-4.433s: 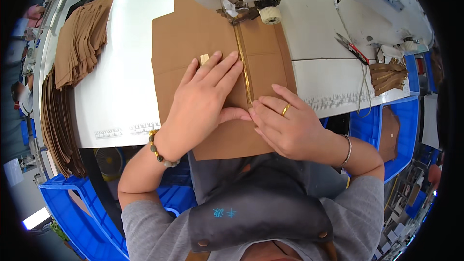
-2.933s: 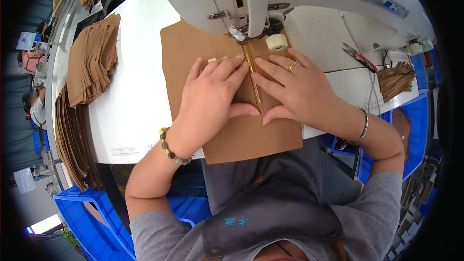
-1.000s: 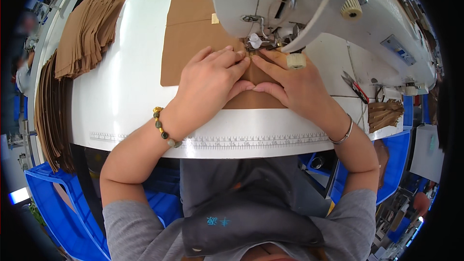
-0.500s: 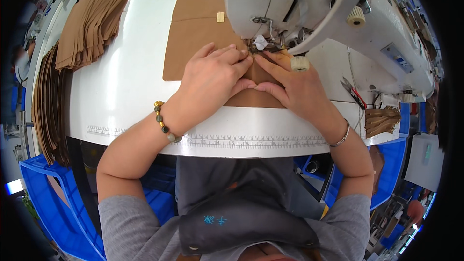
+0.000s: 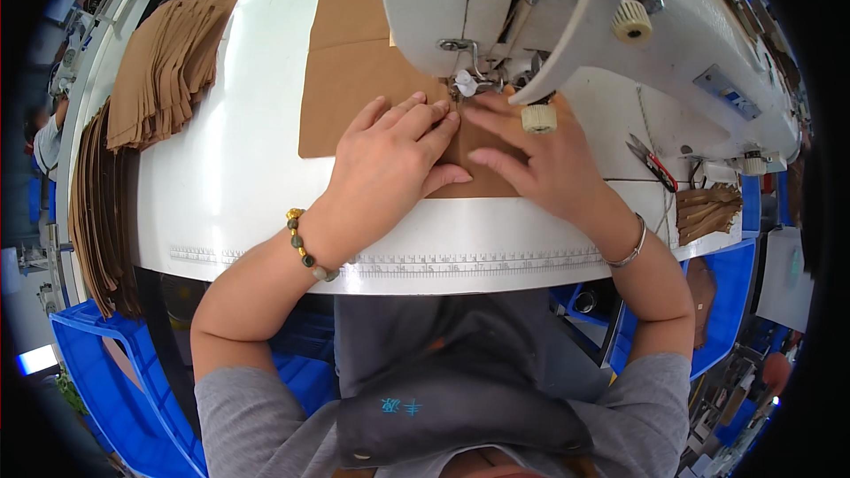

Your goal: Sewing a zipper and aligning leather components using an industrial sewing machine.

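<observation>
A brown fabric panel (image 5: 354, 80) lies on the white sewing table (image 5: 230, 168), partly under the sewing machine's head (image 5: 438, 9). My left hand (image 5: 385, 164) rests on the panel just left of the presser foot (image 5: 465, 84), fingertips bent on the fabric, thumb out to the right. My right hand (image 5: 544, 159) lies on it to the right, fingers apart and slightly blurred, some behind a white knob (image 5: 538, 118). A narrow strip between my fingertips runs to the foot, mostly hidden.
Stacked brown pieces (image 5: 168, 62) and a darker pile (image 5: 102, 204) line the left. Red-handled snips (image 5: 655, 164) and small brown pieces (image 5: 708, 212) lie right. Blue bins (image 5: 106, 363) stand below both sides. A ruler strip (image 5: 469, 261) follows the front edge. A co-worker (image 5: 44, 133) shows far left.
Over the last seconds the panel has moved away from me under the machine, its zipper now mostly hidden. My hands followed. Since half a second ago my thumbs have parted.
</observation>
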The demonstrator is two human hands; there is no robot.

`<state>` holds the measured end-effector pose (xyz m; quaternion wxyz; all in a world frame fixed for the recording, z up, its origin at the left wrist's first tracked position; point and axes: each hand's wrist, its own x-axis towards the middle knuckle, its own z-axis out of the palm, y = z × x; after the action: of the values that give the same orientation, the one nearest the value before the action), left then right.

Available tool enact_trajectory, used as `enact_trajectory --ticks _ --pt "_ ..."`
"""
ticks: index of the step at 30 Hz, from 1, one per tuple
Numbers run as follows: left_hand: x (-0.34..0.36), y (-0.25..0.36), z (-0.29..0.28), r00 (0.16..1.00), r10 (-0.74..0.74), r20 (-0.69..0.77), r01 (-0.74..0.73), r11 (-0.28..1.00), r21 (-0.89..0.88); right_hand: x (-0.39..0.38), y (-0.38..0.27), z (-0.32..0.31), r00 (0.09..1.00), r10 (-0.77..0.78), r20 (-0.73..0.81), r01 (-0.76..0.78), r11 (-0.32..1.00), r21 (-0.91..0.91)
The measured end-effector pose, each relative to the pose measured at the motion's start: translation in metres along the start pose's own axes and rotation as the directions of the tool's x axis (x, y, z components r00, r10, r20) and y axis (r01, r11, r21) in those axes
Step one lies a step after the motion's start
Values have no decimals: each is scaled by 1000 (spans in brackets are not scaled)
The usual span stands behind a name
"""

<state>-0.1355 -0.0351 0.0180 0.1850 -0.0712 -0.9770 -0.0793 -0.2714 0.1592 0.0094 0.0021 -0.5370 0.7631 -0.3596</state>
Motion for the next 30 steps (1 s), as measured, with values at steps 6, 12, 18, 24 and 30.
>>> enact_trajectory --ticks 6,12,18,24,30 --pt "2 0 1 1000 4 -9 -4 1000 -18 -2 0 4 988 -148 33 151 944 -294" --pt "5 -3 3 1000 -20 4 20 998 -52 0 3 7 988 -152 2 147 949 -277" --pt "7 -8 4 999 11 -38 -12 1000 -18 1 4 9 987 -162 -10 153 949 -275" --pt "7 -7 4 999 22 -42 -23 999 -31 -1 6 10 987 -160 -12 151 950 -272" --pt "9 -8 5 998 24 -63 -25 999 -24 2 4 7 986 -168 -12 158 947 -280"
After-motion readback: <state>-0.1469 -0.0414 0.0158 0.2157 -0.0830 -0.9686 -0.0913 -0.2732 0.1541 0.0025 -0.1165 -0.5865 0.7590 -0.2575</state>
